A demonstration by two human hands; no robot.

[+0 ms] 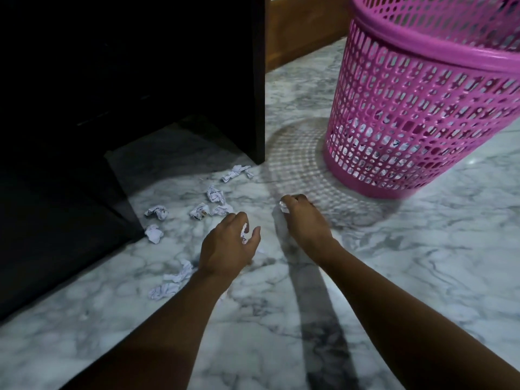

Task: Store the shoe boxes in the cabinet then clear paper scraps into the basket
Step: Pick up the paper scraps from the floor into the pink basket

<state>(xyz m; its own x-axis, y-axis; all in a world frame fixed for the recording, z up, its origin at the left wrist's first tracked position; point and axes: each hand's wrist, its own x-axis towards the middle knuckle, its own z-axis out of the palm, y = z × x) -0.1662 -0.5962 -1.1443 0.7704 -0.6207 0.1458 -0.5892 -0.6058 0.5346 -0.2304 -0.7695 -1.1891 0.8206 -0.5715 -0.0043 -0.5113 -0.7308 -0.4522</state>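
Head cam: the left hand (229, 246) is curled round a crumpled paper scrap (244, 234), low over the marble floor (422, 277). Meanwhile the right hand (302, 220) pinches another scrap (283, 207) right at the floor, near the pink basket (408, 122) standing toward the far right. A bunch of loose scraps (157, 212) lie scattered along the floor's left edge by the dark cabinet (168, 66). Some paper shows through the basket's mesh too.

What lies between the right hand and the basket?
In the head view, only bare floor, crossed by the latticed shadow of the basket. The right hand itself pinches a scrap.
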